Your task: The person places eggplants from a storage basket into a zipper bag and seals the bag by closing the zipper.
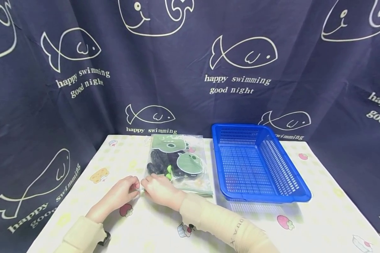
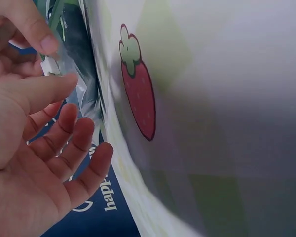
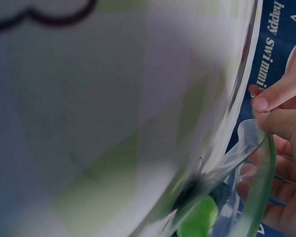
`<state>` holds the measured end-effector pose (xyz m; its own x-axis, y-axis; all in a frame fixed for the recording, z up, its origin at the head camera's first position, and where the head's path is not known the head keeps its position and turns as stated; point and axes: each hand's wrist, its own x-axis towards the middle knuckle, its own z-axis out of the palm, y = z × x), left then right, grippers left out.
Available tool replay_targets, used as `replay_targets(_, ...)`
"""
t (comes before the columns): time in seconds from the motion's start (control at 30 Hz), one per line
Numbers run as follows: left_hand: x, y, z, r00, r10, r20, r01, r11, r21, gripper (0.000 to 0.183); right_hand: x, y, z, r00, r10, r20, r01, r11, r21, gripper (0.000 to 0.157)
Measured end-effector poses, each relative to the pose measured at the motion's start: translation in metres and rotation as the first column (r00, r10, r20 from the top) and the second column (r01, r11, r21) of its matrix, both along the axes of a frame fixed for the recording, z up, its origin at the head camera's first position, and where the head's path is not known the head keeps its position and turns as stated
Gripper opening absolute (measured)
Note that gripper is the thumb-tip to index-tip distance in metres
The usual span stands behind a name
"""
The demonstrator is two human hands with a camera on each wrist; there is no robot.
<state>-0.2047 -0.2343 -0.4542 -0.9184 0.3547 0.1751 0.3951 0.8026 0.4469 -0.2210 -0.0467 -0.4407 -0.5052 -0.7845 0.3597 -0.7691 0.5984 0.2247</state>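
Note:
A clear zip bag (image 1: 206, 168) with green printed cartoon shapes lies at the table's back middle. Dark objects (image 1: 159, 160) and bright green pieces (image 1: 169, 171) show through its plastic; their kind is unclear. My left hand (image 1: 125, 189) pinches the bag's near left corner between thumb and finger, its other fingers loosely bent, as the left wrist view shows. Close beside it, my right hand (image 1: 161, 189) grips the bag's green zip edge (image 3: 265, 182). Between the two thumbs sits a small white zip slider (image 2: 51, 65).
To the right of the bag stands a blue plastic basket (image 1: 220, 165) with slotted walls and nothing inside. A printed cloth (image 1: 139, 228) covers the table. Behind and at the sides hangs a dark blue curtain (image 1: 190, 95) with fish drawings.

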Motion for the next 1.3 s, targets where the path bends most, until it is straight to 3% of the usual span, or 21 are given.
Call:
replay_targets(0.27, -0.001, 0.001, 0.001, 0.998, 0.003, -0.068, -0.002, 1.0, 0.016, 0.027, -0.004, -0.004, -0.007, 1.0, -0.001, -0.015, 0.001, 1.0, -0.027, 0.02)
replay_targets(0.63, 0.0, 0.004, 0.008, 0.985, -0.005, -0.174, 0.006, 1.0, 0.005, 0.034, -0.003, -0.006, -0.009, 0.992, 0.013, -0.126, -0.012, 1.0, 0.011, 0.01)
replay_targets(1.03, 0.0, 0.009, 0.008, 0.981, 0.052, -0.185, -0.063, 0.997, -0.055, 0.03, -0.005, 0.001, -0.012, 0.986, 0.024, -0.165, -0.019, 0.999, 0.032, 0.011)
replay_targets(1.3, 0.001, 0.01, 0.01, 0.977, 0.082, -0.195, -0.096, 0.993, -0.066, 0.029, -0.005, 0.009, -0.011, 0.995, 0.027, -0.101, -0.023, 0.999, 0.042, 0.009)
